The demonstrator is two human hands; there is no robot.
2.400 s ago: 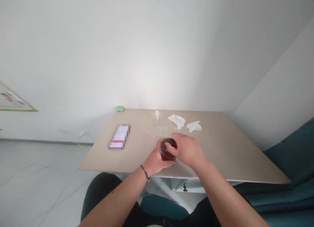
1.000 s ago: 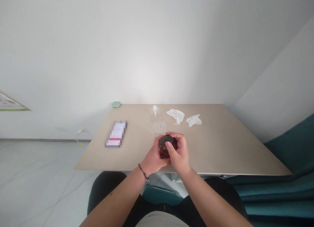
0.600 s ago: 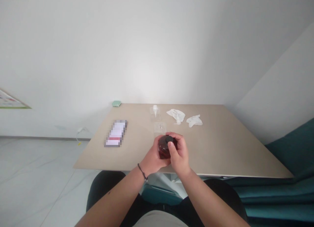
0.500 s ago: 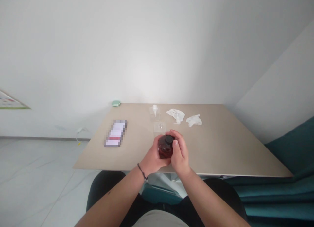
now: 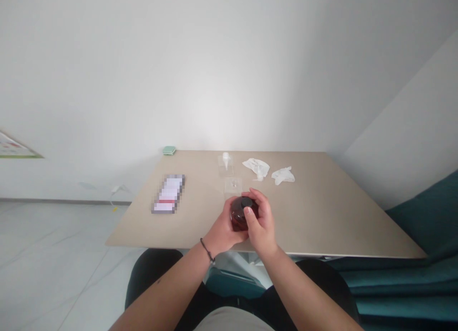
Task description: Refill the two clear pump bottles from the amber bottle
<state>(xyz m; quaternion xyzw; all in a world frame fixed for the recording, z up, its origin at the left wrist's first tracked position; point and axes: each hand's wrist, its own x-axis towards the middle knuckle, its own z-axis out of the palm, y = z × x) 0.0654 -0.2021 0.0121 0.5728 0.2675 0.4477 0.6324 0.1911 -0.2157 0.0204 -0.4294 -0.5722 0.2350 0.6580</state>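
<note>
A small dark red bottle (image 5: 238,217) with a black cap (image 5: 246,203) stands near the front edge of the beige table (image 5: 322,212). My left hand (image 5: 222,234) wraps round its body from the left and below. My right hand (image 5: 262,221) is closed round its right side, thumb and fingers pinching the black cap. Most of the bottle's lower part is hidden by my fingers.
Just behind the bottle sit two small clear containers (image 5: 233,184), (image 5: 226,162), the far one with a white top. Two crumpled white tissues (image 5: 256,167), (image 5: 283,175) lie further right. A phone (image 5: 168,200) lies at left, a green box (image 5: 169,150) at the far corner. Teal seating (image 5: 415,254) stands at right.
My right hand shifted from covering the bottle's top to its right side, fingers working at the cap. The bottle has stayed in place in my left hand.
</note>
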